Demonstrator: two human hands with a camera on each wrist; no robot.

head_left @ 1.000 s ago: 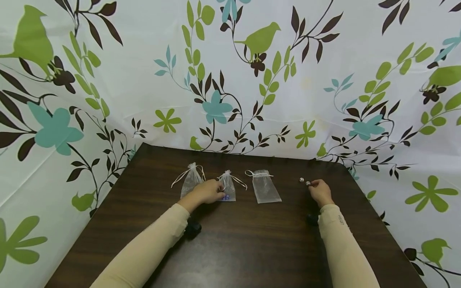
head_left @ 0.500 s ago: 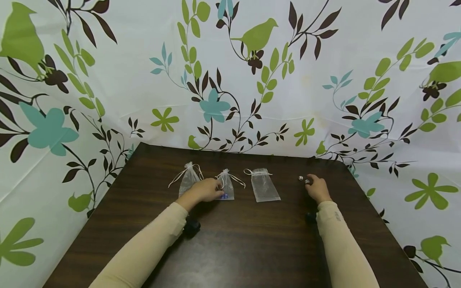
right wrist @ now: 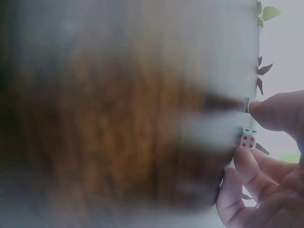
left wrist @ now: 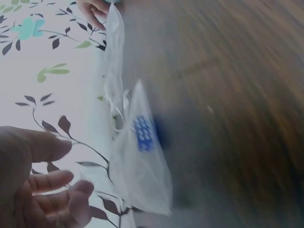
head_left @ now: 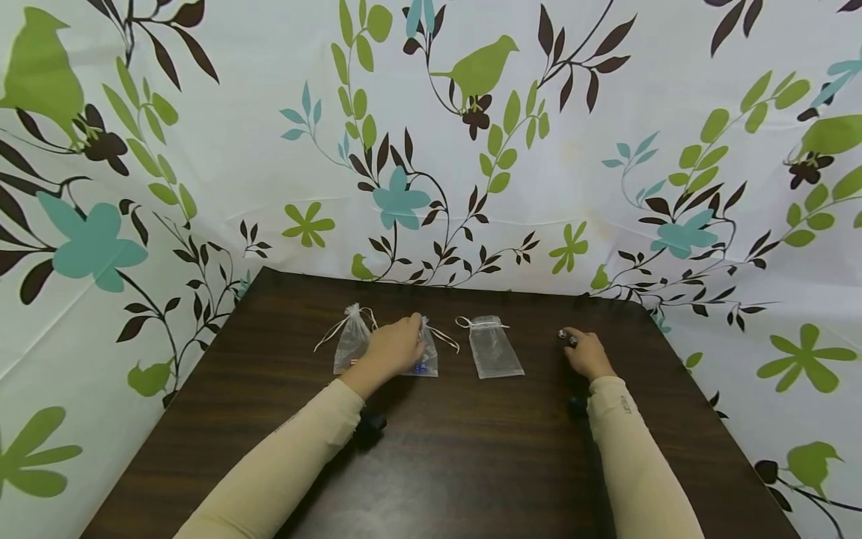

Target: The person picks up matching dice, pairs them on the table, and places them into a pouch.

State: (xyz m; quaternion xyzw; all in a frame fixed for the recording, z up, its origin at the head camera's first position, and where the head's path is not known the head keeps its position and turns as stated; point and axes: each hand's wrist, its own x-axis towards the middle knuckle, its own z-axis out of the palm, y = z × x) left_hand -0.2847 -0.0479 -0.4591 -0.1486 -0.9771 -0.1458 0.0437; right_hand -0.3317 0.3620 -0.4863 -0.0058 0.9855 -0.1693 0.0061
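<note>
My left hand (head_left: 397,346) is over the middle drawstring pouch (head_left: 432,346), hiding part of it. In the left wrist view its loosely bent fingers (left wrist: 78,204) and thumb hold nothing and are apart from the sheer pouch (left wrist: 137,180). Blue dice (left wrist: 144,134) with white dots show inside that pouch. At the right, my right hand (head_left: 589,355) has its fingertips at two white dice. In the right wrist view the thumb overlaps one die (right wrist: 248,105); a fingertip lies right at the other die (right wrist: 248,139), which shows red dots.
A cinched pouch (head_left: 349,340) with something reddish low inside lies left of my left hand. A flat pouch (head_left: 495,352) with a white cord lies between my hands. The dark wooden table (head_left: 458,449) meets a patterned cloth (head_left: 269,150) behind.
My left hand has lifted off the middle pouch's lower part and moved slightly away and right. My right hand has shifted a little left, its fingers now around the two dice.
</note>
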